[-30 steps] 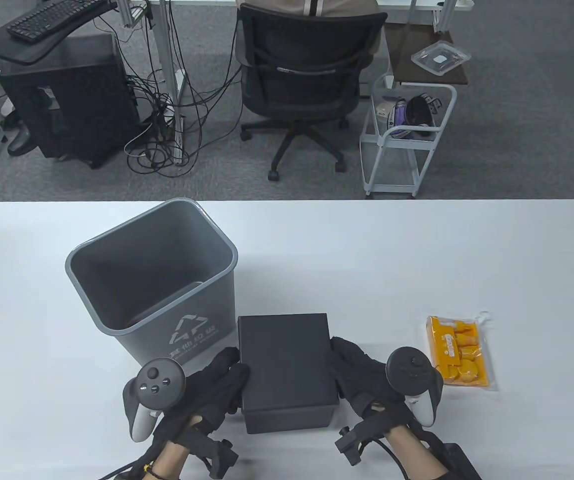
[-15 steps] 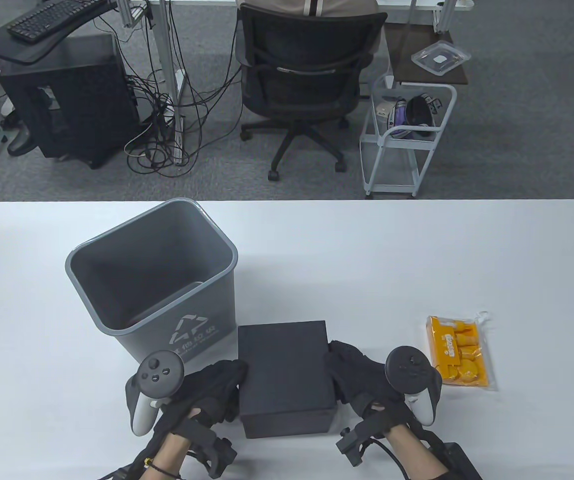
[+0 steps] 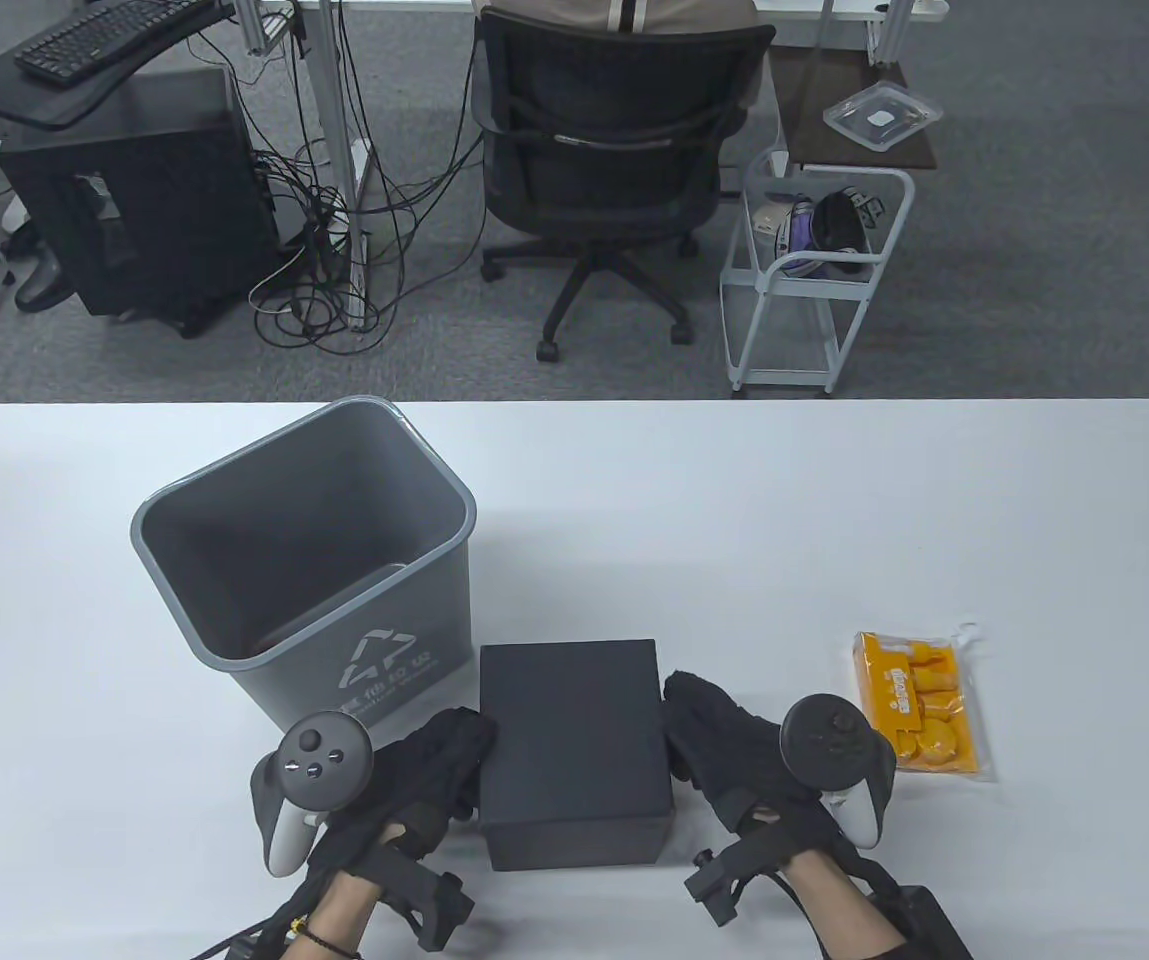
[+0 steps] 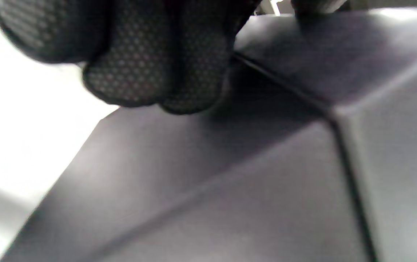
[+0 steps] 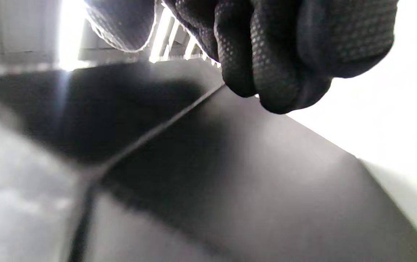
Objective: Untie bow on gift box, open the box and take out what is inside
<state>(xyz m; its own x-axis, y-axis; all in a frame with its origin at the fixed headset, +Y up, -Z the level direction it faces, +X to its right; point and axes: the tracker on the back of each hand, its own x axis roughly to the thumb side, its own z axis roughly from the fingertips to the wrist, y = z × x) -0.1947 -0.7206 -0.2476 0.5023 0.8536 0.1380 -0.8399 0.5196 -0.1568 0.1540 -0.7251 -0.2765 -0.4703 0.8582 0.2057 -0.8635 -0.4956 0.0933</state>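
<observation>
Overhead, white table (image 3: pixel 834 520), grey carpet (image 3: pixel 1034 250), office chair (image 3: pixel 614 150)

on the near face of the grey waste bin (image 3: pixel 309 560), far left of the bench, there's a white recycling-style triangle of arrows with a short line of chinese characters under it, too small to make out. over on the right, the orange packet (image 3: pixel 922 705) carries a small printed label, and that one's unreadable as well. nothing else shows any writing.
</observation>
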